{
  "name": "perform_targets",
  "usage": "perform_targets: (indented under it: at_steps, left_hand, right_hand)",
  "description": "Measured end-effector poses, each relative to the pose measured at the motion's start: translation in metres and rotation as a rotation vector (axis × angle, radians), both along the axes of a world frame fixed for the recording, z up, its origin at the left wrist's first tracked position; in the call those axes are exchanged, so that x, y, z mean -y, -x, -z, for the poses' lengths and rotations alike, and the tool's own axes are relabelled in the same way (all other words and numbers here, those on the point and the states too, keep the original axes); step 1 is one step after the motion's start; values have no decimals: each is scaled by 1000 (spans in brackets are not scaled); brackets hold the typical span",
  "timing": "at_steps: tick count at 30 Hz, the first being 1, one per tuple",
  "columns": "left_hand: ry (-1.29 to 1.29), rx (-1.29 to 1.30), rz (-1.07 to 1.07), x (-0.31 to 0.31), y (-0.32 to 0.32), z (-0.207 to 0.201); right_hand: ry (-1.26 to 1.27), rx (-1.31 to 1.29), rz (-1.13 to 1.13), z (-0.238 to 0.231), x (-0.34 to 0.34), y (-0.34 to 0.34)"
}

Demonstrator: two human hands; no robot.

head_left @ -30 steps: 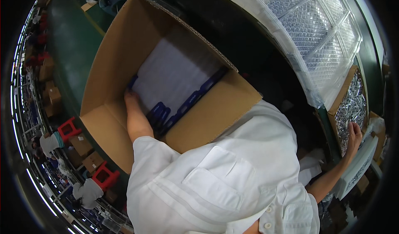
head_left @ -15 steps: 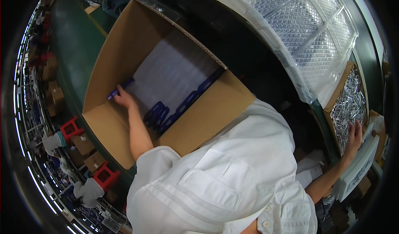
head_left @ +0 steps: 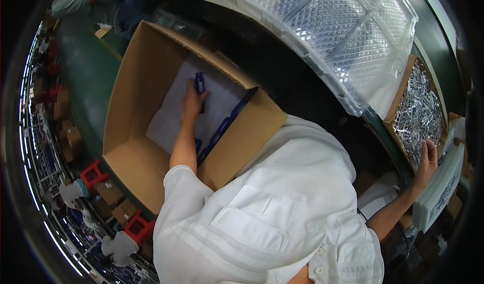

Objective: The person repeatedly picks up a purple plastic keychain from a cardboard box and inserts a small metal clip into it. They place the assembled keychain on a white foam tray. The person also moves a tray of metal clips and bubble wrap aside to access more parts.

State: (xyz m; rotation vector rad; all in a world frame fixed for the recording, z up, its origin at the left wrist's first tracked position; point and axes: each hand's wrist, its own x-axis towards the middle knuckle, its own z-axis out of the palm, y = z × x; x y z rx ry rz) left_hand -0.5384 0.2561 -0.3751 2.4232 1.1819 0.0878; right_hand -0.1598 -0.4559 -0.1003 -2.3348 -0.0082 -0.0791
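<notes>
Fingers of the left hand (head_left: 193,101) close around a dark blue packet (head_left: 200,87) inside the open cardboard box (head_left: 151,178); the right hand (head_left: 426,164), fingers spread, presses a carton of silvery pieces (head_left: 418,115).

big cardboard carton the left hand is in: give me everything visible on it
The cardboard carton is plain brown corrugated board, open at the top with its flaps folded outward, sitting on a green surface. Inside, a white sheet lines it, with dark blue pieces along one wall. The left hand reaches deep inside, holding a small dark blue part against the sheet. The white-sleeved shoulder hides its near corner.
</notes>
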Motion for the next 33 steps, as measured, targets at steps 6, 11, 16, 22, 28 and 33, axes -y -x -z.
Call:
perform_targets:
  at_steps: [6, 11, 16, 22, 28, 33]
  left_hand:
    - [299, 64, -334, -20, 30, 44]
    - [710, 616, -544, -7, 13, -42]
    - [733, 872, -222, 80, -64, -242]
    - [1542, 753, 475, 212, -164, -329]
    - [1527, 24, 887, 324, -251, -326]
    - [1529, -66, 970, 364, -255, -322]
  right_hand:
    - [-234, -59, 183, -6, -8, 17]
    - [-524, -111, 128, -26, -61, 28]
    - [-643, -105, 97, -42, -74, 41]
    - [-767, -80, 46, -53, -95, 53]
    - [-740, 205, -203, -86, -116, 90]
    - [-232, 366, -195, -92, -121, 102]
